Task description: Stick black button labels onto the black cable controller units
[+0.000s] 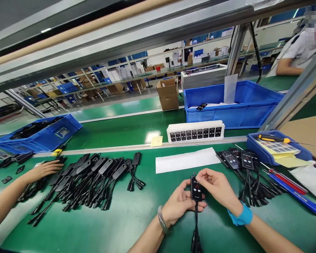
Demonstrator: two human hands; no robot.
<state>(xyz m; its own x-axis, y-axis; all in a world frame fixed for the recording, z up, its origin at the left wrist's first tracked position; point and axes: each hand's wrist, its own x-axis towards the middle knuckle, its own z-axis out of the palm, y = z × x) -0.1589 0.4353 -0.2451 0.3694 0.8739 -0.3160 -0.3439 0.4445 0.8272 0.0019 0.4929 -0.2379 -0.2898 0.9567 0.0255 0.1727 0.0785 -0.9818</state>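
Note:
My left hand (179, 203) grips a small black controller (196, 189) with a red mark on its face; its two cables hang down toward me. My right hand (218, 187), with a blue wristband, pinches the controller's top end with fingertips. Both hands hover low over the green mat (137, 214). A white paper strip (186, 160) lies just beyond them. Right of my hands sits a pile of finished controllers with labelled faces (239, 160). To the left lies a big row of plain black controllers with cables (94, 175).
A co-worker's hand (43, 170) rests on the left pile. A white tray of label stickers (195, 131) stands behind the paper. Blue bins sit at far left (39, 135), back right (242, 102) and right (274, 149). Red and blue tools (292, 186) lie at right. Another person sits at top right.

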